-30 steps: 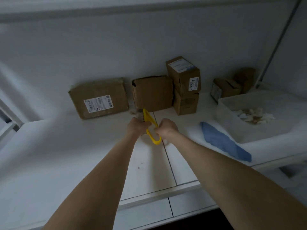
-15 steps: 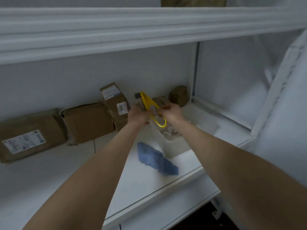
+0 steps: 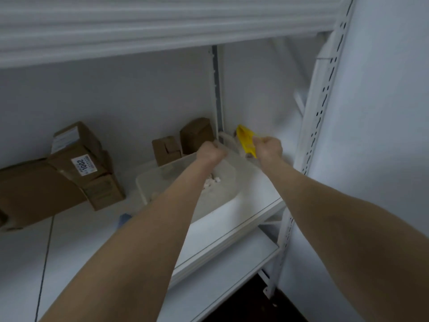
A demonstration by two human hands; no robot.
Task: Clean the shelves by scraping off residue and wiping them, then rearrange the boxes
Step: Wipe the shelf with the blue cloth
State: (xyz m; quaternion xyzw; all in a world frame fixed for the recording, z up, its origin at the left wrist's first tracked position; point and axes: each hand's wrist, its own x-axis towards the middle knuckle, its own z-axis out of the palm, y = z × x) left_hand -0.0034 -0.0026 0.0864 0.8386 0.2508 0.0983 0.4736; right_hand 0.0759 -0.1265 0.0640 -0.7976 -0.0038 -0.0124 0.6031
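- Large cardboard box (image 3: 34,194) at far left on the shelf (image 3: 243,219); stacked boxes (image 3: 86,166) beside it, one labelled "1002"
- Blue cloth (image 3: 124,219) on the shelf, mostly hidden by the left forearm
- Clear plastic bin (image 3: 148,182) holds white scraps (image 3: 212,181); two small cartons (image 3: 166,149) behind it
- Left hand (image 3: 211,154) above the bin's far rim; fingers curled; contents cannot be determined
- Right hand (image 3: 269,148) grips the yellow plastic tool (image 3: 246,141), raised near the rear right corner

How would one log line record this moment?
right hand | grips yellow scraper | left hand | curled over clear bin | grip unclear
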